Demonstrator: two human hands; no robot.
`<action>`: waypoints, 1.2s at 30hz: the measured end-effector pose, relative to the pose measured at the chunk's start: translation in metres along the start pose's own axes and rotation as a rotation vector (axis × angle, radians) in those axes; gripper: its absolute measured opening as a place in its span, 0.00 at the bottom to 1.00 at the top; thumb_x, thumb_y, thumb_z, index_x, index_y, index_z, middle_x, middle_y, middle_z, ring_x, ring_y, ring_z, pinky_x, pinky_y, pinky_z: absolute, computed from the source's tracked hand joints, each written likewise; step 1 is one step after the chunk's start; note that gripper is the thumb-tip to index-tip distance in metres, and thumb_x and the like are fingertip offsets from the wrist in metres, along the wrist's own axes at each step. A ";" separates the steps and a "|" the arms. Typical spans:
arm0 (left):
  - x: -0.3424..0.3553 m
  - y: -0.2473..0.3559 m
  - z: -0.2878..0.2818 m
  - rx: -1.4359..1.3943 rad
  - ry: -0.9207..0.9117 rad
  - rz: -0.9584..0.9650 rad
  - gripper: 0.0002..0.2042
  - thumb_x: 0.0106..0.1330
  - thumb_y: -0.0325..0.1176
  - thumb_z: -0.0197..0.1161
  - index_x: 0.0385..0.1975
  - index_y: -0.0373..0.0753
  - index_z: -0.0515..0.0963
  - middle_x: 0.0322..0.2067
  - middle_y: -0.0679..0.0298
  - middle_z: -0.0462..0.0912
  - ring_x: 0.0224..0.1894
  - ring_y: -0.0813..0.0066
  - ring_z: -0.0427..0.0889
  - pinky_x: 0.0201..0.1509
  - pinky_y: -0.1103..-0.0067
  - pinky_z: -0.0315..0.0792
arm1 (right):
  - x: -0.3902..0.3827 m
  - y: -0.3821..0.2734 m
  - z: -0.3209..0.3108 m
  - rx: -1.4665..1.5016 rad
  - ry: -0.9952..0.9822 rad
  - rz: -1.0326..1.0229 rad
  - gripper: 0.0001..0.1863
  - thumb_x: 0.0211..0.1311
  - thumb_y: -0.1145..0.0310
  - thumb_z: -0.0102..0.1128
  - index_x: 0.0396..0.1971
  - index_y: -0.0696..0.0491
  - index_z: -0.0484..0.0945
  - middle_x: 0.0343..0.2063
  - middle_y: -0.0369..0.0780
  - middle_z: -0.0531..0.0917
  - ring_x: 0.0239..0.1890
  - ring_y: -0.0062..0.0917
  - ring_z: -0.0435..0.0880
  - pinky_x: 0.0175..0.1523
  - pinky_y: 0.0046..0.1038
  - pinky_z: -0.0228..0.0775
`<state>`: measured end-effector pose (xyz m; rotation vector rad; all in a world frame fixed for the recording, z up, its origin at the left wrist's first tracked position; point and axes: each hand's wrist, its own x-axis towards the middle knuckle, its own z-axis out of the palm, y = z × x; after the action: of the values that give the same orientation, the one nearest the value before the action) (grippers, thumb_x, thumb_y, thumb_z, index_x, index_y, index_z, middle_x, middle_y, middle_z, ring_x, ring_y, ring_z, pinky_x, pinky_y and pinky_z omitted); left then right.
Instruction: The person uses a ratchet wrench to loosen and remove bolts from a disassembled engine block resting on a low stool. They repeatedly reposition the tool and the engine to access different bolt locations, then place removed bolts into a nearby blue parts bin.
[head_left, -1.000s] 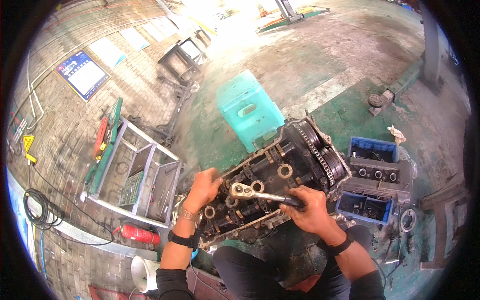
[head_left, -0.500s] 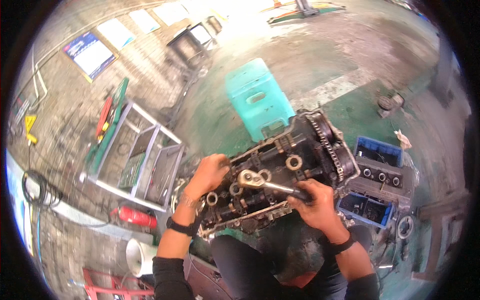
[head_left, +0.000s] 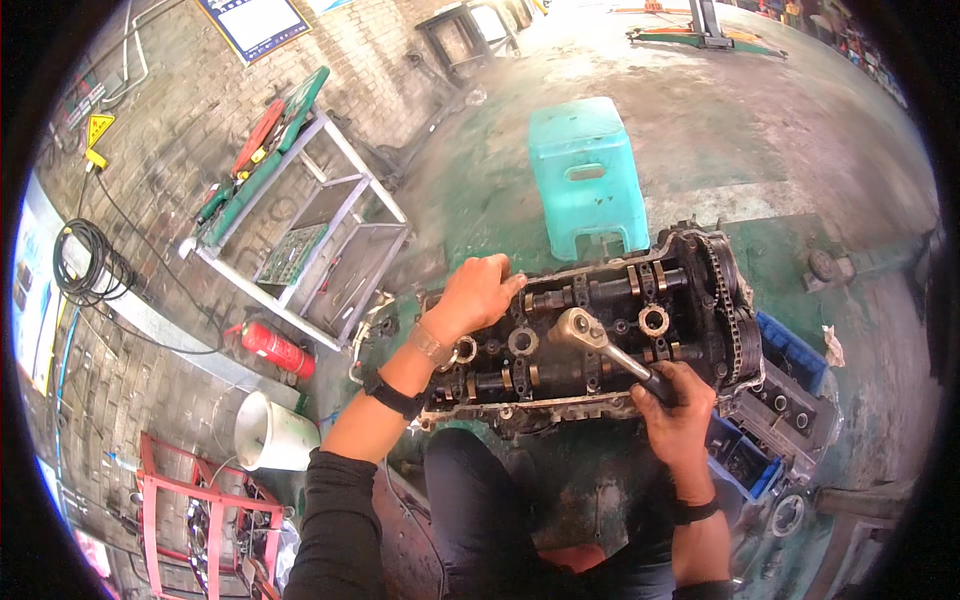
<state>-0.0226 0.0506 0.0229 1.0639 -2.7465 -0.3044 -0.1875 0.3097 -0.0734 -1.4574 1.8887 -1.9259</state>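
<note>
An engine cylinder head (head_left: 590, 372) lies in front of me, its camshafts exposed and a timing chain (head_left: 726, 300) at the right end. My right hand (head_left: 678, 415) is closed round the dark handle of a metal ratchet wrench (head_left: 610, 346), whose head sits over the middle of the engine. My left hand (head_left: 472, 297) rests at the upper left edge of the engine, fingers curled and closed; what they grip is hidden.
Beyond the engine stands a turquoise stool (head_left: 586, 150). At left are a metal cart (head_left: 355, 257), fire extinguisher (head_left: 275, 347), white bucket (head_left: 262, 430) and red frame (head_left: 230, 510). Blue bins (head_left: 770, 477) and a dark cover (head_left: 795, 420) are at right; a lift (head_left: 712, 30) stands behind.
My view has swung, shifting the engine and stool rightward in the picture. My left hand appears higher and farther right along the engine's edge; the ratchet in my right hand has moved right too.
</note>
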 end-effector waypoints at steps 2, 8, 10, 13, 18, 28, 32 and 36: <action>-0.003 -0.001 -0.002 -0.124 0.000 0.078 0.12 0.64 0.36 0.63 0.38 0.31 0.79 0.38 0.42 0.83 0.43 0.42 0.81 0.47 0.60 0.75 | 0.000 0.001 0.000 -0.011 -0.005 -0.008 0.16 0.47 0.76 0.75 0.36 0.62 0.79 0.27 0.46 0.82 0.26 0.34 0.81 0.34 0.29 0.73; -0.002 -0.006 -0.005 -0.089 -0.097 0.148 0.13 0.60 0.30 0.64 0.43 0.32 0.79 0.39 0.46 0.84 0.44 0.44 0.82 0.49 0.62 0.75 | 0.001 0.001 0.002 0.016 0.004 -0.001 0.16 0.47 0.76 0.74 0.36 0.62 0.79 0.28 0.47 0.82 0.27 0.34 0.81 0.34 0.29 0.73; -0.001 -0.006 -0.002 -0.058 -0.091 0.110 0.12 0.61 0.30 0.63 0.42 0.32 0.79 0.39 0.45 0.84 0.44 0.44 0.82 0.48 0.62 0.75 | 0.001 0.001 0.001 0.014 -0.003 0.002 0.16 0.48 0.76 0.74 0.36 0.63 0.79 0.28 0.47 0.82 0.27 0.34 0.81 0.34 0.29 0.73; -0.002 -0.005 0.002 -0.020 -0.036 0.105 0.11 0.62 0.32 0.63 0.40 0.32 0.79 0.36 0.43 0.83 0.42 0.42 0.82 0.47 0.60 0.75 | 0.001 0.000 0.000 0.011 -0.010 0.007 0.16 0.48 0.76 0.74 0.36 0.63 0.79 0.28 0.47 0.82 0.26 0.34 0.81 0.34 0.29 0.73; 0.002 0.002 0.003 0.146 -0.015 0.011 0.14 0.65 0.40 0.61 0.37 0.33 0.80 0.32 0.40 0.82 0.39 0.39 0.81 0.44 0.57 0.74 | 0.001 -0.001 0.000 0.015 0.003 0.002 0.16 0.47 0.76 0.74 0.35 0.64 0.79 0.27 0.47 0.81 0.27 0.34 0.81 0.34 0.29 0.73; -0.004 0.002 -0.007 0.000 -0.045 0.120 0.12 0.62 0.34 0.62 0.39 0.32 0.79 0.34 0.40 0.81 0.41 0.39 0.80 0.46 0.58 0.74 | 0.001 0.001 0.001 -0.011 -0.005 -0.003 0.16 0.46 0.76 0.75 0.35 0.63 0.79 0.28 0.48 0.82 0.27 0.37 0.82 0.34 0.31 0.73; -0.004 -0.002 -0.006 -0.037 -0.036 0.161 0.12 0.60 0.32 0.64 0.39 0.32 0.79 0.34 0.40 0.81 0.41 0.39 0.80 0.45 0.58 0.74 | 0.001 0.002 0.001 0.019 -0.012 0.022 0.17 0.46 0.76 0.75 0.36 0.63 0.79 0.29 0.48 0.83 0.28 0.37 0.83 0.35 0.31 0.74; -0.002 0.004 -0.004 0.064 -0.029 0.071 0.11 0.63 0.34 0.62 0.37 0.31 0.79 0.33 0.40 0.81 0.41 0.39 0.80 0.45 0.57 0.74 | 0.002 0.003 0.001 0.040 -0.009 -0.007 0.17 0.46 0.76 0.75 0.37 0.63 0.79 0.29 0.49 0.83 0.29 0.38 0.83 0.35 0.31 0.74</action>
<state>-0.0223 0.0545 0.0275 0.9817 -2.8301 -0.2251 -0.1892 0.3071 -0.0752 -1.4607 1.8326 -1.9446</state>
